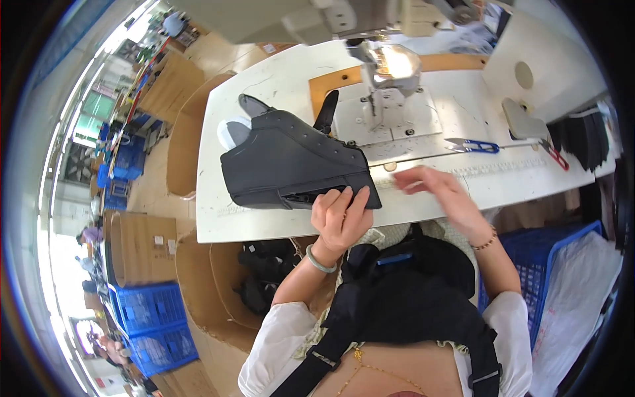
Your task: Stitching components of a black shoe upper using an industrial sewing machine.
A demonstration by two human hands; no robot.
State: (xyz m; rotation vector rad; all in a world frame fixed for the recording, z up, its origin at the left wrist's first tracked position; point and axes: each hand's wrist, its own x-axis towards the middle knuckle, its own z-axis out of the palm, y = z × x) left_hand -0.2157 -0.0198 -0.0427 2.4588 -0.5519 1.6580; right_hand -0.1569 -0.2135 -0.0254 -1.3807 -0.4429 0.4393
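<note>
A black shoe upper [284,159] with a row of eyelets lies on the white sewing table [264,228], left of the sewing machine's needle area [374,109]. Its tongue and a white inner piece [233,133] stick out at the far left. My left hand [340,218] grips the upper's near right edge, fingertips on top; the thumb is hidden. My right hand [446,198] is raised over the table's front edge, slightly blurred, with fingers loosely apart and nothing in them. Beyond it lie blue-handled thread snips [473,145].
Red-handled snips [555,155] lie at the table's right, near dark fabric pieces [582,140]. A cardboard box [218,278] holding black pieces stands below the table's left front. A blue crate [542,248] is on my right. The machine head [297,23] overhangs the far side.
</note>
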